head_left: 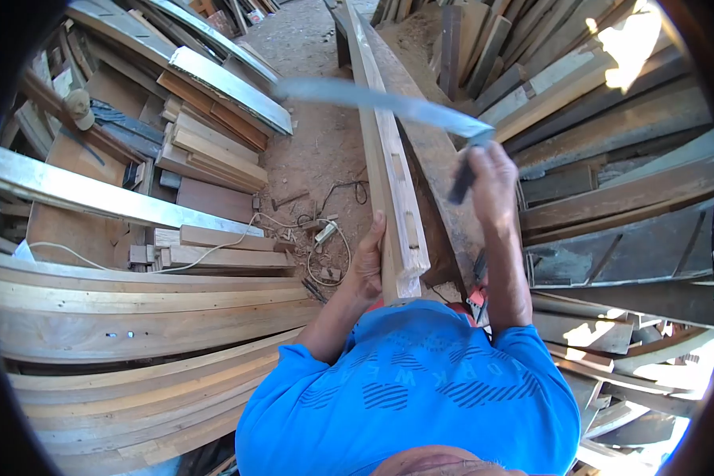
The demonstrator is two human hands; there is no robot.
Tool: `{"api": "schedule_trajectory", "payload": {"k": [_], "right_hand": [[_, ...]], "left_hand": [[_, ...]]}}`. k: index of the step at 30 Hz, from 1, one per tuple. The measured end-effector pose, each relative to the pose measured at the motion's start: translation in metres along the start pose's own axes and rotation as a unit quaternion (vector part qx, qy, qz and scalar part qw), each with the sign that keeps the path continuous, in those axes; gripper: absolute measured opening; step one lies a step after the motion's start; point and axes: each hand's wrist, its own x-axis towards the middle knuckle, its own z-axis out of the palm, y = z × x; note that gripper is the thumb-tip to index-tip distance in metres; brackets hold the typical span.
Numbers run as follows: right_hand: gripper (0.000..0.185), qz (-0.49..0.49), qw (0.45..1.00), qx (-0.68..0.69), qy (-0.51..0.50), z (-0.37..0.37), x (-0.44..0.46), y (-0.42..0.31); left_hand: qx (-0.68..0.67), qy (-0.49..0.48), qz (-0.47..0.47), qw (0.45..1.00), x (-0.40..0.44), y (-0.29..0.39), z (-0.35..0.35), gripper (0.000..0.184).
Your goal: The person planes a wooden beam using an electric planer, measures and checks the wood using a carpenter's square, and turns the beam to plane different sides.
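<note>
My left hand grips the near end of a long pale wooden beam, thumb up along its left side. Slots are cut in the beam's right part, and a lengthwise line suggests two pieces lying together. My right hand is closed around the dark handle of what looks like a try square. Its long metal blade sits roughly at a right angle to the handle. The blade stretches left above the beam, blurred toward its far end; whether it touches the wood I cannot tell.
A long plank bench runs beneath and right of the beam. Stacked boards fill the left, and more timber leans at the right. A white cable, a power strip and a hammer lie at left.
</note>
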Motion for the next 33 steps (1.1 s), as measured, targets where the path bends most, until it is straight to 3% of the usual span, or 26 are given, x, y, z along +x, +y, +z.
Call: {"api": "schedule_trajectory", "payload": {"k": [2,4,6,8,9,10,12,15,18,24,25,29,32,33], "right_hand": [[0.018,0.046,0.977,0.151,0.142,-0.042,-0.004,0.015],[0.020,0.054,0.951,0.222,0.208,-0.093,-0.018,0.016],[0.023,-0.022,0.954,0.128,0.272,-0.134,-0.042,0.024],[0.023,-0.034,0.952,-0.006,0.306,-0.178,-0.074,0.039],[0.020,0.011,0.941,-0.063,0.332,-0.201,-0.095,0.051],[0.023,0.065,0.921,-0.221,0.315,-0.216,-0.119,0.056],[0.028,0.059,0.850,-0.456,0.257,-0.263,-0.167,0.108],[0.030,0.327,0.744,-0.555,0.177,-0.276,-0.244,0.132],[0.033,0.420,0.687,-0.577,0.134,-0.297,-0.320,0.164],[0.036,0.404,0.726,-0.546,0.104,-0.328,-0.407,0.236],[0.035,0.426,0.733,-0.522,0.097,-0.324,-0.402,0.234],[0.037,0.360,0.746,-0.549,0.113,-0.319,-0.411,0.265],[0.038,0.449,0.702,-0.543,0.109,-0.311,-0.383,0.239],[0.038,0.429,0.692,-0.562,0.145,-0.310,-0.380,0.239]], "left_hand": [[0.095,0.129,0.002,0.987,-0.005,-0.010,-0.018,0.072],[0.143,0.159,-0.005,0.977,-0.002,-0.020,-0.045,0.074],[0.208,0.183,-0.010,0.961,0.000,-0.033,-0.076,0.077],[0.265,0.246,0.002,0.932,0.006,-0.052,-0.126,0.069],[0.319,0.265,0.007,0.910,0.010,-0.061,-0.150,0.067],[0.372,0.281,0.010,0.885,0.012,-0.070,-0.175,0.066],[0.430,0.339,0.012,0.836,0.018,-0.087,-0.221,0.063],[0.441,0.394,-0.046,0.805,0.028,-0.100,-0.293,0.066],[0.388,0.394,-0.063,0.830,0.034,-0.115,-0.316,0.070],[0.280,0.446,-0.110,0.843,0.074,-0.153,-0.370,0.088],[0.255,0.448,-0.109,0.850,0.082,-0.158,-0.368,0.091],[0.246,0.454,-0.125,0.847,0.111,-0.184,-0.327,0.100],[0.242,0.432,-0.141,0.857,0.125,-0.203,-0.340,0.107],[0.252,0.434,-0.142,0.853,0.126,-0.206,-0.337,0.110]]}}
